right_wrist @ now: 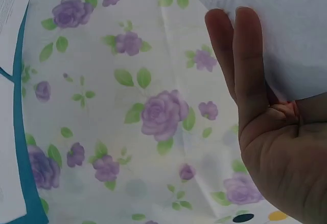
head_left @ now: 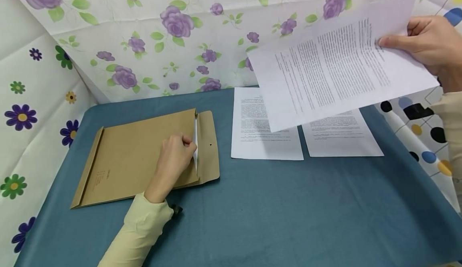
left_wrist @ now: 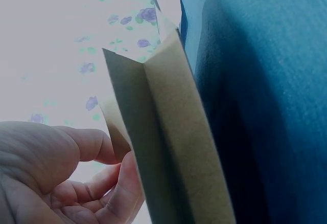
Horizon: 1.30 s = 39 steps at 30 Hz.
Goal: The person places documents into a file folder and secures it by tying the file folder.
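A brown paper document envelope (head_left: 130,150) lies on the left of the table, its flap (head_left: 208,150) folded out to the right. White paper (head_left: 195,132) shows inside its mouth. My left hand (head_left: 175,152) pinches the envelope's upper layer at that mouth; the left wrist view has thumb and fingers on the brown edge, lifted from the layer with the flap. High on the right, my right hand (head_left: 431,44) grips a printed sheet (head_left: 332,70) by its edge, thumb on the printed face. The sheet hangs tilted in the air, and in the right wrist view two fingers extend behind it.
Two printed pages, a left one (head_left: 267,148) and a right one (head_left: 344,148), lie side by side on the blue tablecloth (head_left: 270,211), partly covered by the raised sheet in the head view. Flower-patterned cloth (head_left: 144,30) hangs behind the table.
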Each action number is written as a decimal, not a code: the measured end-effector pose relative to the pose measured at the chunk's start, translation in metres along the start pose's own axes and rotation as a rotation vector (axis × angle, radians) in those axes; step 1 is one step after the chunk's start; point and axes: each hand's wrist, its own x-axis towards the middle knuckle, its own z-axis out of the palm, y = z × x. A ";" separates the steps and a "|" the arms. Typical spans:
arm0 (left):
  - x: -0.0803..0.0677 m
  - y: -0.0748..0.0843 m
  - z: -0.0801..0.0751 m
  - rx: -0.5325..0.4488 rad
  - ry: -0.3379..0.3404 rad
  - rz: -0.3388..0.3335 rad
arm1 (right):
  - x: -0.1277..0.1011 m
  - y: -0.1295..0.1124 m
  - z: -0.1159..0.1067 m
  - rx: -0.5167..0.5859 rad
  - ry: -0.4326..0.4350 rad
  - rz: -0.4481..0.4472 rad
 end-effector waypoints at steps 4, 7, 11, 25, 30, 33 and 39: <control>0.000 0.000 0.000 0.000 -0.003 0.002 | -0.001 0.004 0.005 0.059 -0.009 0.047; 0.000 0.000 0.000 -0.002 -0.005 0.000 | -0.002 0.006 0.014 0.066 -0.029 0.100; 0.000 0.000 0.000 -0.004 -0.004 0.000 | -0.001 0.009 0.031 0.115 -0.091 0.131; 0.000 0.000 0.000 0.006 -0.006 -0.002 | -0.013 0.035 0.102 0.354 -0.347 0.206; 0.000 0.001 0.001 0.004 -0.007 -0.004 | -0.020 0.043 0.131 0.414 -0.372 0.239; 0.000 0.001 0.000 -0.002 -0.014 -0.010 | -0.023 0.046 0.145 0.412 -0.370 0.255; 0.000 0.001 -0.001 -0.014 -0.034 -0.021 | -0.027 0.053 0.168 0.385 -0.390 0.290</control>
